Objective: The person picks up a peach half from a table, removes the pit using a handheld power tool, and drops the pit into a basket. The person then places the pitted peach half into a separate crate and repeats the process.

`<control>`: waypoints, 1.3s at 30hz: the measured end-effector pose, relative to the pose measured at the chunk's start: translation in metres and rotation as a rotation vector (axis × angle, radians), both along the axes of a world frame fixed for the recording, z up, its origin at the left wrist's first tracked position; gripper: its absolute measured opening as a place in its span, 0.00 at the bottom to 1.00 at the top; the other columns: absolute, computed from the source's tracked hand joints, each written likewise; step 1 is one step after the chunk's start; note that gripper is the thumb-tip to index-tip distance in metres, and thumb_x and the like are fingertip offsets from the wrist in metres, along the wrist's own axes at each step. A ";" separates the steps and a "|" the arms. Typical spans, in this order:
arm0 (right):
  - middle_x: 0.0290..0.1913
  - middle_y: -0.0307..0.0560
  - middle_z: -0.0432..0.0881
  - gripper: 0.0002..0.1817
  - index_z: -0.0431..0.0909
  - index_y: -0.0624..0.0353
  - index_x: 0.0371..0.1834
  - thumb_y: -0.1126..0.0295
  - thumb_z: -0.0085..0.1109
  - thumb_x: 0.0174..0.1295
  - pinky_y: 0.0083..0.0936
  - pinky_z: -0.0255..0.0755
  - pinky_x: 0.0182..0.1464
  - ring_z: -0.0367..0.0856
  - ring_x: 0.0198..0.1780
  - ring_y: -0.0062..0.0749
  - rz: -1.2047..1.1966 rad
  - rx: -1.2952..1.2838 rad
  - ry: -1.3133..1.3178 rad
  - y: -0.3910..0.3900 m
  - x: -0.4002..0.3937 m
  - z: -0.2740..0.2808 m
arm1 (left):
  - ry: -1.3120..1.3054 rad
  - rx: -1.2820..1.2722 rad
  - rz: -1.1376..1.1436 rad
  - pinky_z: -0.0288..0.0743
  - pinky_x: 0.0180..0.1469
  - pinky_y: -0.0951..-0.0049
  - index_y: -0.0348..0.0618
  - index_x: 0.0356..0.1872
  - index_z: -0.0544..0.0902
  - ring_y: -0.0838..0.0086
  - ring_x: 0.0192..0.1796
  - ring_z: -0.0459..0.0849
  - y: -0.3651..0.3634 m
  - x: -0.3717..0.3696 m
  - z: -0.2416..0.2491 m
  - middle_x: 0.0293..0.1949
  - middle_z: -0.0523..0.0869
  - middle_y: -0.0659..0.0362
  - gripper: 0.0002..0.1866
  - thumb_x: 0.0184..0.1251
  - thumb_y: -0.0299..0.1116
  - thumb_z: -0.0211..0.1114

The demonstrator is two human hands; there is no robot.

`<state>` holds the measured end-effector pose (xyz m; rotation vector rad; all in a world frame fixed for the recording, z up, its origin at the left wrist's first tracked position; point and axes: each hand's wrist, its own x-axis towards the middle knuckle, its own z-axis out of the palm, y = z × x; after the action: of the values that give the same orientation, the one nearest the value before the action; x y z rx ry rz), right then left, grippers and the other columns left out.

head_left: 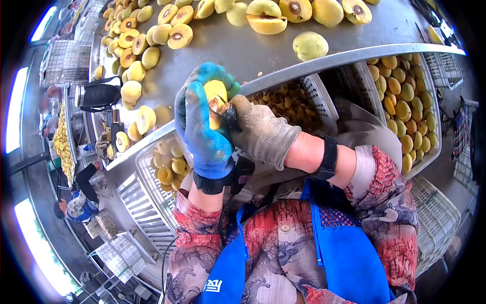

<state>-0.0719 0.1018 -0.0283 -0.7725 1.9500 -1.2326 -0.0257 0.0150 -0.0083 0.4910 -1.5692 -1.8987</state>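
My left hand [205,126], in a blue glove with teal fingertips, is closed around a yellow peach [216,91] over the table's front edge. The cut, brownish pit side of the fruit faces my right hand. My right hand [260,126], in a dirty grey knit glove, grips a small dark-handled pitting knife [231,120]. Its tip is at the pit, though my fingers partly hide the blade. On the metal table [217,55] beyond lie many halved peaches, with one whole peach [310,46] nearest on the right.
Below the table edge, one crate [324,96] holds brown pits and scraps. A crate of whole peaches [428,152] stands at right, another crate with peaches [147,162] at left. A black cylindrical container [98,95] lies on the table. Another person [83,205] sits at far left.
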 end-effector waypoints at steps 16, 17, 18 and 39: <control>0.42 0.56 0.80 0.19 0.72 0.52 0.47 0.67 0.63 0.50 0.41 0.74 0.46 0.79 0.45 0.54 -0.133 -0.323 0.358 0.017 -0.049 0.026 | -0.057 0.552 -0.273 0.71 0.59 0.65 0.38 0.61 0.71 0.68 0.58 0.75 -0.015 -0.002 0.010 0.57 0.76 0.55 0.21 0.73 0.38 0.50; 0.43 0.57 0.80 0.21 0.72 0.52 0.49 0.66 0.63 0.51 0.40 0.74 0.47 0.79 0.46 0.53 -0.070 -0.282 0.374 0.017 -0.052 0.019 | -0.066 0.540 -0.275 0.70 0.59 0.66 0.38 0.61 0.70 0.69 0.58 0.75 -0.014 -0.002 0.008 0.58 0.75 0.55 0.21 0.73 0.37 0.51; 0.42 0.57 0.81 0.20 0.72 0.52 0.49 0.66 0.63 0.51 0.40 0.74 0.47 0.79 0.46 0.54 -0.094 -0.258 0.338 0.016 -0.053 0.017 | -0.075 0.527 -0.275 0.69 0.60 0.68 0.37 0.62 0.69 0.70 0.57 0.75 -0.013 -0.001 0.007 0.59 0.74 0.56 0.21 0.72 0.36 0.52; 0.36 0.57 0.78 0.16 0.67 0.59 0.44 0.63 0.58 0.58 0.42 0.75 0.35 0.81 0.36 0.51 0.027 -0.029 0.558 0.025 -0.022 0.008 | -0.025 0.680 -0.124 0.78 0.48 0.63 0.34 0.45 0.78 0.60 0.41 0.83 -0.025 -0.005 -0.001 0.40 0.84 0.49 0.25 0.72 0.51 0.49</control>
<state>-0.0935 0.1271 -0.0205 -1.2557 2.3478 -1.1073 -0.0307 -0.0096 -0.0098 0.7090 -0.9458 -2.5189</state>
